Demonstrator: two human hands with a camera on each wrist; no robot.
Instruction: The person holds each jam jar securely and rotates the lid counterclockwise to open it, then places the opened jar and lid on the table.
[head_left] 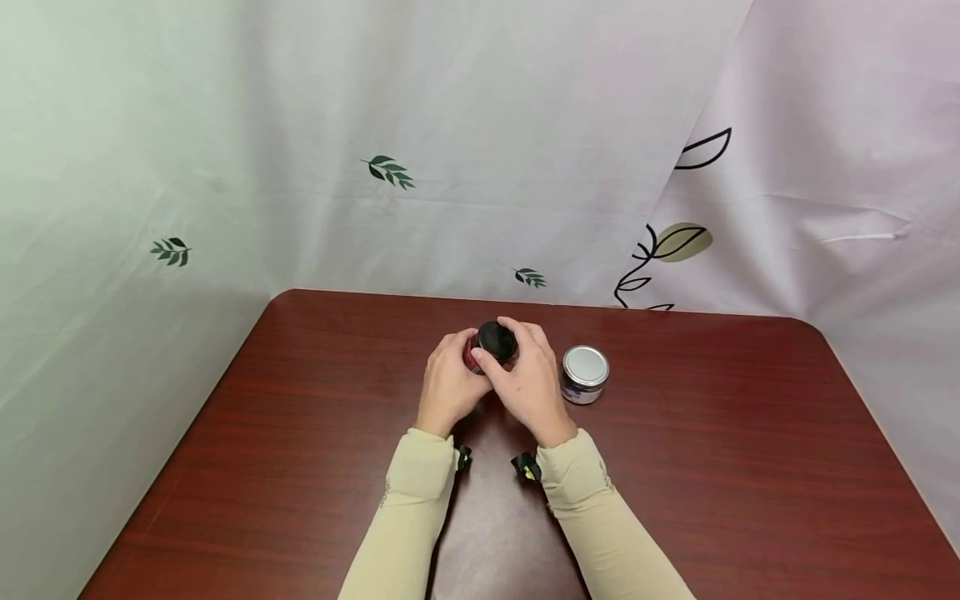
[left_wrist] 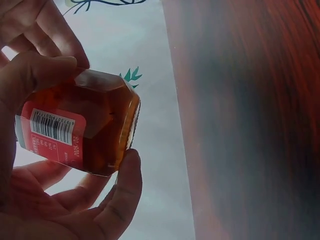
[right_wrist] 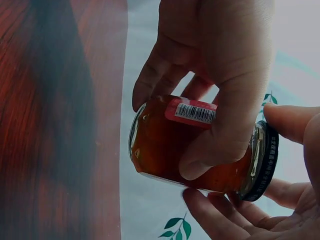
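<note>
A glass jar of amber-brown contents (left_wrist: 102, 107) with a red barcode label (right_wrist: 182, 111) is held up between both hands. My left hand (head_left: 447, 382) grips the jar's body, thumb on one side and fingers round the other. At the black lid (head_left: 497, 339), my right hand (head_left: 531, 379) has its thumb and fingers round the rim. The right wrist view shows the jar tilted on its side, lid (right_wrist: 264, 162) towards the right hand. Just right of the right hand, a second jar with a silver lid (head_left: 586, 366) stands upright.
Both hands are over the far middle of a reddish-brown wooden table (head_left: 300, 467). Behind its back edge hangs a pale curtain (head_left: 465, 225) with leaf prints. A dark device on a strap (head_left: 527, 467) sits at the right wrist.
</note>
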